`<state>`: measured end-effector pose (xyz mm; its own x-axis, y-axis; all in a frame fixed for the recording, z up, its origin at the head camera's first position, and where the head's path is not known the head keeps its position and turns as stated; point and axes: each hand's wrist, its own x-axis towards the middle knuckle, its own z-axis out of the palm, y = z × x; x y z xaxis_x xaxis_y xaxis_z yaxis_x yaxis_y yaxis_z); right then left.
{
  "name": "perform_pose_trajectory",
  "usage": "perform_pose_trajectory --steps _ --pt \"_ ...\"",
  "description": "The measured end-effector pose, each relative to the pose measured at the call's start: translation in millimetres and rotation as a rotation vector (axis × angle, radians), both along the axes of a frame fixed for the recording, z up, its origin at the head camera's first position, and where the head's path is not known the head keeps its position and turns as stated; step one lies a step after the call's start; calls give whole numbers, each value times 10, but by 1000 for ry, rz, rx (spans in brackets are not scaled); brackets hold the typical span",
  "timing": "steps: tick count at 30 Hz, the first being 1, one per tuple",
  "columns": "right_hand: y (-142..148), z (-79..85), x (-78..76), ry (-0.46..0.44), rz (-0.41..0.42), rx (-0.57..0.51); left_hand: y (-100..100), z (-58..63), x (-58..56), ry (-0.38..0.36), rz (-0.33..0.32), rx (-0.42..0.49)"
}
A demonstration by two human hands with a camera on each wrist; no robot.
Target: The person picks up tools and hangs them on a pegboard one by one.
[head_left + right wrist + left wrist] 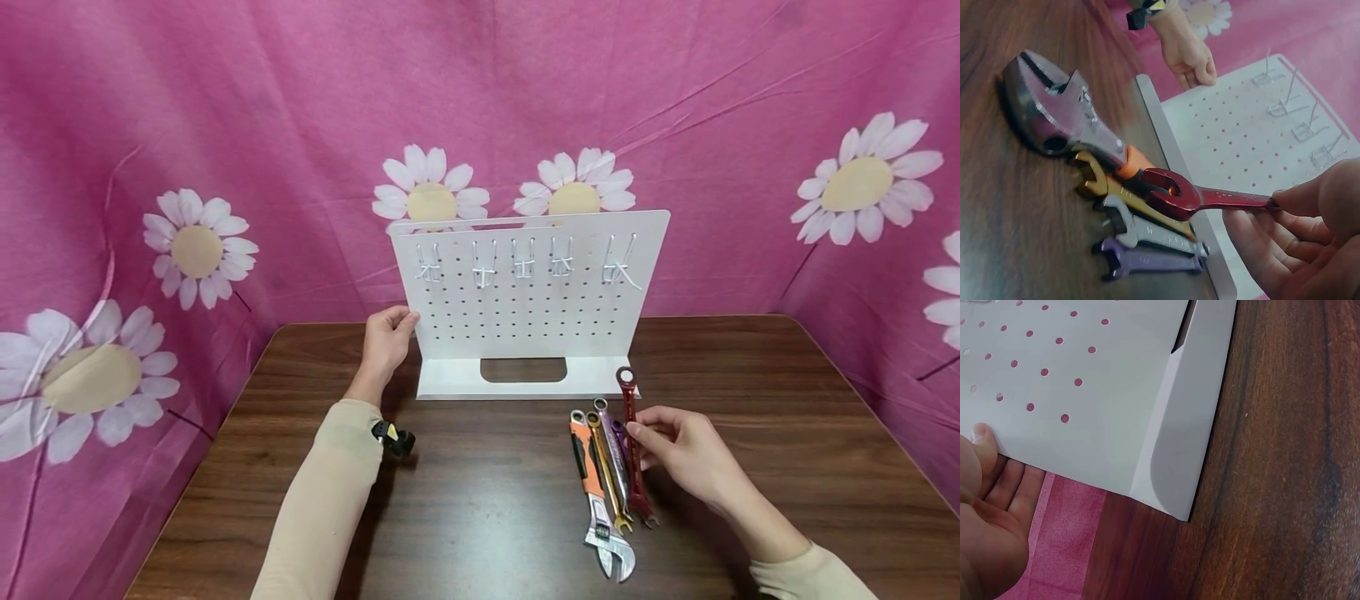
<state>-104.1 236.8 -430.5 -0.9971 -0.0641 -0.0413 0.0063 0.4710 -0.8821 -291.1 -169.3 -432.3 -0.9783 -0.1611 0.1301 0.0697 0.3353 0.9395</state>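
My left hand (385, 342) pinches the left edge of a white pegboard (525, 312), thumb on the front face and fingers behind it. Between thumb and fingers, my right hand (686, 450) holds a red combination wrench (631, 412) by its shaft; its open end (1175, 197) points away from the hand in the right wrist view. Below it on the table lie an adjustable wrench (587, 458) with an orange and black handle, a gold wrench (604, 467), a silver wrench (1160, 234) and a purple wrench (1150, 261), side by side.
Several white wire hooks (523, 262) hang along the pegboard's upper part. Its base, with a cutout, stands on the dark wooden table (480, 500). Behind hangs a pink cloth (315, 125) with daisies. A black device (396, 438) sits on the left wrist.
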Motion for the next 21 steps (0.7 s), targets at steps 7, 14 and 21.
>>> perform_pose_trajectory --steps 7,14,21 --pt "-131 58 -75 43 15 -63 -4 0 -12 -24 0 7" --pt "-250 100 -136 94 18 -70 -4 -6 -14 -12 -1 30" --pt "-367 142 -193 82 16 -129 -4 -29 -18 1 -6 46"
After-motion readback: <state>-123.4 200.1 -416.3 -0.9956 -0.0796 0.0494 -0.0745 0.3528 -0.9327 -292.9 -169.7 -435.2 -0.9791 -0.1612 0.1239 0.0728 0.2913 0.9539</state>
